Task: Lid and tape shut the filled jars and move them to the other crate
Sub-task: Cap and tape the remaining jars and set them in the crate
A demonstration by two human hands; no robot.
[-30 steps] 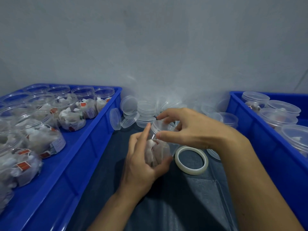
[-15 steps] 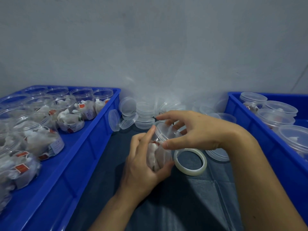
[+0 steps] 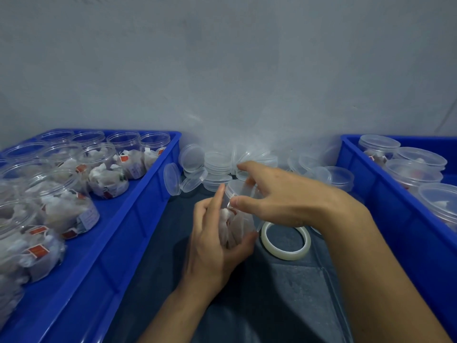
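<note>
Sitting just left of the tape roll (image 3: 286, 241), the jar (image 3: 236, 224) is gripped by the left hand (image 3: 215, 243), its lid (image 3: 238, 190) pinched by the right hand (image 3: 279, 194).

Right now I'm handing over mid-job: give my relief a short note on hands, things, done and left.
Left hand grips the filled jar over the dark mat.
Right hand holds its lid on top; seated or not, cannot tell.
Tape roll lies just right of the jar, untouched.
Done: lidded jars in the right crate.
Left: tape this jar, move it right, then the open jars in the left crate. Spare lids by the wall.
</note>
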